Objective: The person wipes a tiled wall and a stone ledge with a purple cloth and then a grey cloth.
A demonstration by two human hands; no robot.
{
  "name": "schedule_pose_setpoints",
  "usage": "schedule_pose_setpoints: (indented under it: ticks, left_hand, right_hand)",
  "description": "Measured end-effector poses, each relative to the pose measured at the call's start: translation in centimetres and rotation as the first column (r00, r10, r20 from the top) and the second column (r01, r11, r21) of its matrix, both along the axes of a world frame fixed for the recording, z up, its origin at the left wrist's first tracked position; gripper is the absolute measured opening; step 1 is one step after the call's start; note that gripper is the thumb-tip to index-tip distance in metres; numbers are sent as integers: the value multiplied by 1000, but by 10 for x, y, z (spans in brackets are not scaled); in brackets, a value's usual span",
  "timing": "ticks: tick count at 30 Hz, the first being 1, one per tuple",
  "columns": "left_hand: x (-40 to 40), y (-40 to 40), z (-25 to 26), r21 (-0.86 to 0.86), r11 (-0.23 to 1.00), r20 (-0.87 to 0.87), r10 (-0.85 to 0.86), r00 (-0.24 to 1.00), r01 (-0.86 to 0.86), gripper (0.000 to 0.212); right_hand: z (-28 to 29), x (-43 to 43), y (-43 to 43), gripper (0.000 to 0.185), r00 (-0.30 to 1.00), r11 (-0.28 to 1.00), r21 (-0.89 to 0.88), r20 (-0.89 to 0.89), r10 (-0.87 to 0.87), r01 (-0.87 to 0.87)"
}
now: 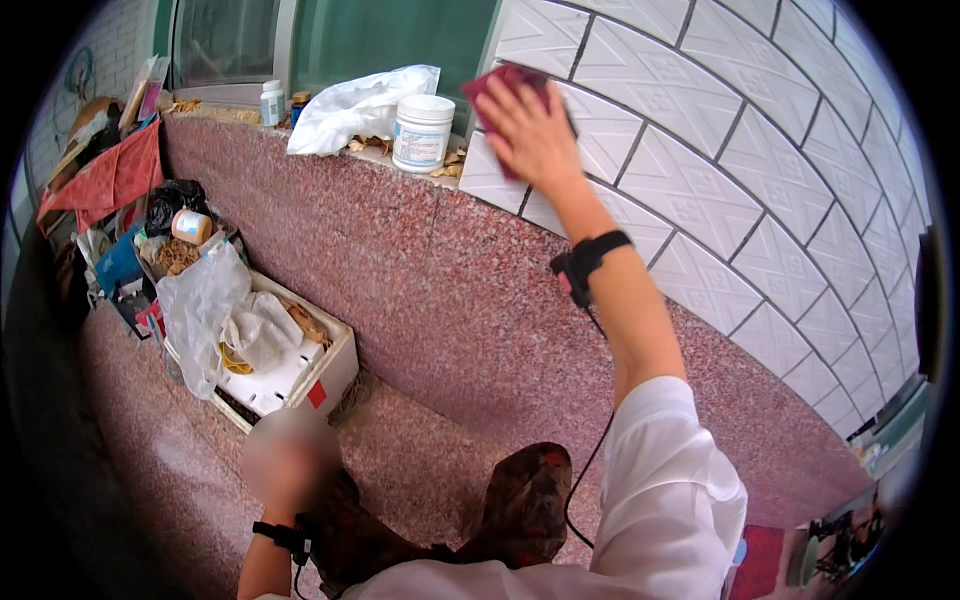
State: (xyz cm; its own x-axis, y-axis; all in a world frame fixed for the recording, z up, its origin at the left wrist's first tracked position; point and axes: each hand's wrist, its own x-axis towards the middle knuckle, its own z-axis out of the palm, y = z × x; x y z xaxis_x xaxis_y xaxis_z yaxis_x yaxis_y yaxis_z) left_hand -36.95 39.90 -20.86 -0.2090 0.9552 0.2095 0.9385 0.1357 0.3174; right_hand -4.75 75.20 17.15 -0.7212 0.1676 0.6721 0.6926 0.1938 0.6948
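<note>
My right hand (536, 135) lies spread over a dark red cloth (491, 109), pressing it flat against the white tiled wall (660, 172) beside the window frame. A black strap with a small device sits on that wrist. Low on the left, my left hand (289, 457) is near the front corner of a white foam box (341, 367); a blur covers it, so its fingers and anything in them are hidden.
On the window ledge stand a white lidded tub (423, 135), a crumpled white plastic bag (360, 105) and a small white bottle (272, 103). Clear plastic bags (206, 307) lie on the foam box. A red cloth (112, 180) hangs at the far left. Red speckled stone (450, 300) faces the lower wall.
</note>
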Motion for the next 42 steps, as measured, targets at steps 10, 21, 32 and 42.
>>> schedule_pose_setpoints:
  ticks: [10,21,32,42]
  left_hand:
    - [5,-15,17,194,981,47,-7,999,-2,34]
    - [-12,-14,-12,246,967,-71,-48,996,64,37]
    - [2,-5,8,278,959,255,-25,967,-49,26]
    - [-10,-4,-24,177,983,-28,62,998,-56,30]
  right_hand:
    - [-110,68,-49,53,975,947,-321,217,49,24]
    - [-124,142,-109,52,980,947,-264,-29,-195,180]
    - [-85,30,-35,50,997,984,-178,-81,3,-17]
    - [-117,47,-47,50,1000,959,-282,-3,3,-4]
